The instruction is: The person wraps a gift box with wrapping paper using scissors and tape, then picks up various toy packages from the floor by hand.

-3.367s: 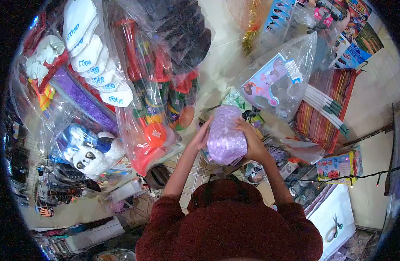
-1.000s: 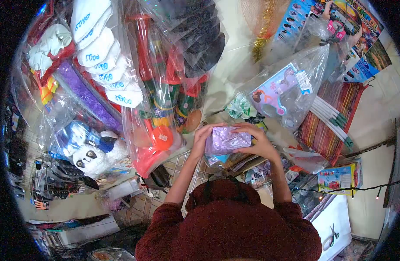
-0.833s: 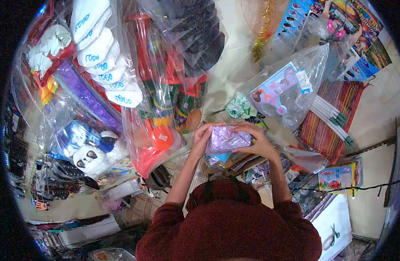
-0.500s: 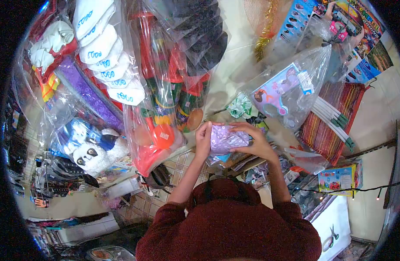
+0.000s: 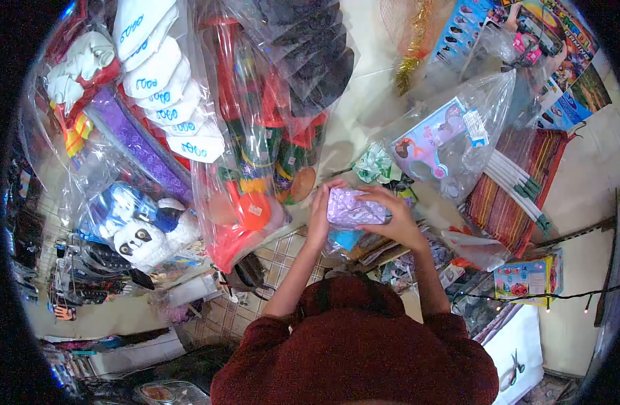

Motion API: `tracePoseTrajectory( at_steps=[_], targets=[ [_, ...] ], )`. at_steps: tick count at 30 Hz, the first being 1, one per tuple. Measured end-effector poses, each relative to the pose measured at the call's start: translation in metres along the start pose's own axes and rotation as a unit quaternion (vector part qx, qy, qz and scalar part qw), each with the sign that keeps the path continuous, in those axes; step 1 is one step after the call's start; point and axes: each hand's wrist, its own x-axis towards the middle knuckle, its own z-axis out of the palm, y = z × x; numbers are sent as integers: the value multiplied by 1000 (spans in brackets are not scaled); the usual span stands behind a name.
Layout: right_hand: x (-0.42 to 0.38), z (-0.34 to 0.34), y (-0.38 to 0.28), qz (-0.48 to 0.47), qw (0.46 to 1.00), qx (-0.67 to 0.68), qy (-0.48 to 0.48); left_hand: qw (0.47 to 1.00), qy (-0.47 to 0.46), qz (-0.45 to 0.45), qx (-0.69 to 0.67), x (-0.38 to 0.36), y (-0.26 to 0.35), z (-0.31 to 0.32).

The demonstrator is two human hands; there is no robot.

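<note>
A small box-shaped package (image 5: 354, 208) in shiny lilac flowered paper is held between my two hands in front of my chest. My left hand (image 5: 321, 210) presses its left end, with fingers reaching behind it. On the other side, my right hand (image 5: 396, 217) grips the right end, fingers over the top edge and thumb below. Just under the package lies a bright blue piece (image 5: 346, 239), partly hidden. A crumpled green and white plastic bag (image 5: 374, 164) is beyond my hands.
Plastic-wrapped goods hang on the left: white caps (image 5: 163, 94), red and green items (image 5: 259, 158) and a panda plush (image 5: 138, 239). To the right are a bagged toy set (image 5: 428, 135), a striped woven cloth (image 5: 519, 182), a toy box (image 5: 526, 278) and scissors (image 5: 514, 370) on a white surface.
The package has been turned and raised slightly, so its long side shows as a neater, narrower block. My left fingers have shifted along its end, and more of the blue piece shows beneath.
</note>
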Motion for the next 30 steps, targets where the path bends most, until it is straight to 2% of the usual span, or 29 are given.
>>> tracePoseTrajectory(
  at_steps=[4,8,13,16,19,22,25,28,30],
  targets=[
    [-1,-1,-2,17,1000,7,-13,1000,-13,-13,17,-5,2,1],
    [-1,-2,-7,24,999,-11,-18,993,-26,34,109,3,-10,-8],
    [3,-7,-7,-1,999,-32,-20,966,-23,95,241,0,15,0],
    [1,-6,1,-21,998,-59,-13,880,6,115,461,3,23,3],
    [2,-6,0,-15,998,-56,-10,870,26,82,485,3,21,5],
    [3,-6,2,-7,999,-42,-3,915,13,96,392,4,17,3],
    [1,-5,11,18,999,-38,32,916,-21,144,373,4,18,0],
    [2,-15,12,36,997,-33,53,894,-34,235,380,-3,12,2],
    [3,-19,12,38,997,-29,64,892,-33,251,373,-15,17,4]
  ],
)
